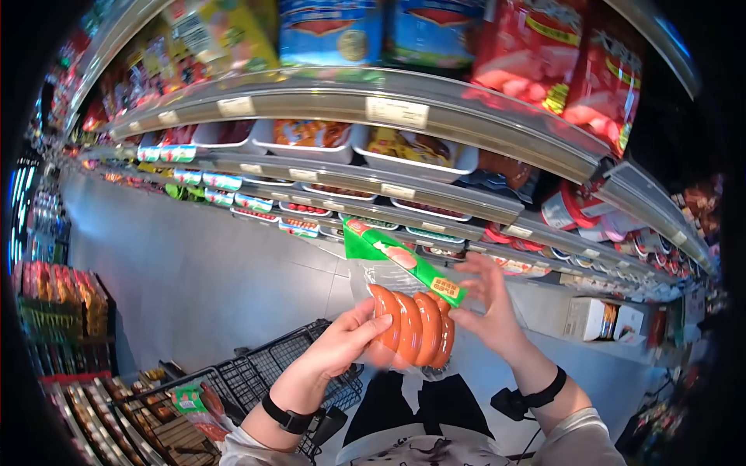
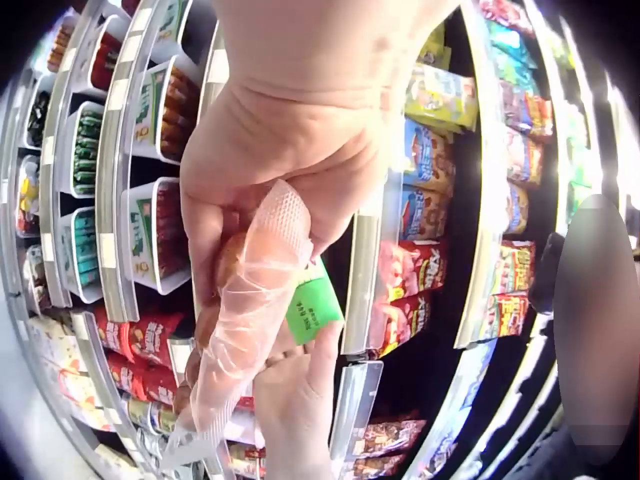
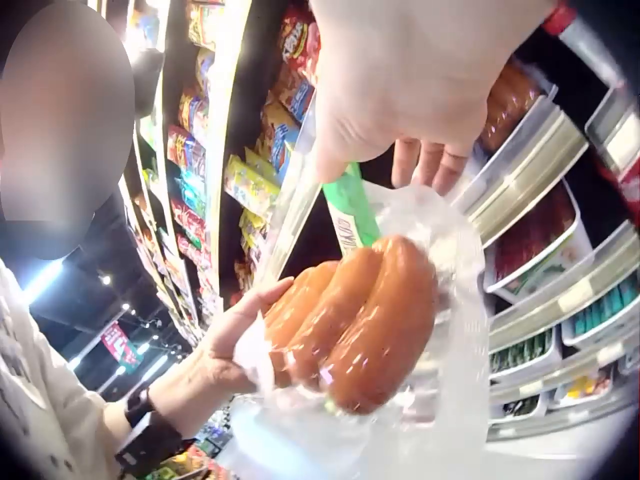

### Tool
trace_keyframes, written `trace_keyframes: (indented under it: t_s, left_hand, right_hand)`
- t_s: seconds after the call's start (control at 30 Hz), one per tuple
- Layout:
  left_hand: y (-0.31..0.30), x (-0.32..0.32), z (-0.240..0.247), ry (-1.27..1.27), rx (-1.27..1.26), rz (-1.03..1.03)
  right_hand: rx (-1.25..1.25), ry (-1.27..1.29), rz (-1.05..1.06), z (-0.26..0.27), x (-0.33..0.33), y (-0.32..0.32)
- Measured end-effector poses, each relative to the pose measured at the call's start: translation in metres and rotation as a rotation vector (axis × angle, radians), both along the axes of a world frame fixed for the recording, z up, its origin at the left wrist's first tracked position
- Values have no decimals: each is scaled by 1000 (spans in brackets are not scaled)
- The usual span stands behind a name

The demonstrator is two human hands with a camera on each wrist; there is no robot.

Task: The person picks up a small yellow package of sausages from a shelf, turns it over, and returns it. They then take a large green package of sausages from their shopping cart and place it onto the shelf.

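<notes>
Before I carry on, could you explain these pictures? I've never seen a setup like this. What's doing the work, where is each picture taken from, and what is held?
There is no machine here: a person works with two bare hands, wearing a black band on each wrist. The head view looks forward and down; the two wrist views look past each hand from close by.

The left hand grips a clear sausage pack at its side, thumb in front. The right hand pinches the end of its green strip.

The pack rests on no surface; it is held up in front of store shelves carrying trays and bags of food. Below, towards the person's left, another green-topped pack lies in a black wire cart.
</notes>
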State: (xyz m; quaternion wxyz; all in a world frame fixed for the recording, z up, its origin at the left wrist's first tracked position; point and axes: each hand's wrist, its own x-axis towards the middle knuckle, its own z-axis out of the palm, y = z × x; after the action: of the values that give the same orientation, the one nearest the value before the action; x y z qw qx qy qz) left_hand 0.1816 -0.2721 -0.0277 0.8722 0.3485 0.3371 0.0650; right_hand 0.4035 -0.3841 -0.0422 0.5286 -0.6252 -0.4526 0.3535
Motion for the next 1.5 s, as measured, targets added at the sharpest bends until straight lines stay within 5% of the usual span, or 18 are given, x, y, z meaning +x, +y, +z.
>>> trace_keyframes:
  t_s: [0.07, 0.13, 0.43, 0.8, 0.87, 0.93, 1.07, 1.2, 1.4, 1.5]
  left_hand:
    - [-3, 13, -13, 8, 11, -57]
    - [-9, 26, -18, 16, 19, -114]
    - [-11, 72, -28, -80, 14, -289]
    - [-5, 127, -47, -56, 89, -193]
    - [3, 145, -46, -51, 91, -156]
    - [13, 163, -46, -102, 141, -172]
    - [31, 197, -37, -42, 214, -207]
    - [30, 215, -22, -170, 317, -161]
    - [45, 195, -11, 77, 288, -336]
    - [35, 158, -2, 99, 251, -450]
  right_hand:
    - [58, -170, -33, -3, 21, 0]
    - [-65, 280, -273, -1, 33, 0]
    - [-100, 432, -390, -44, 99, -21]
    - [84, 535, -200, -53, 106, -39]
    - [-57, 659, -74, -45, 121, -46]
    - [-186, 319, -37, -44, 127, -41]
    - [-371, 244, -118, -36, 169, -21]
    - [-165, 604, -181, -34, 198, 6]
    - [-311, 428, -188, -15, 177, 5]
    - [-215, 525, 48, -12, 157, -18]
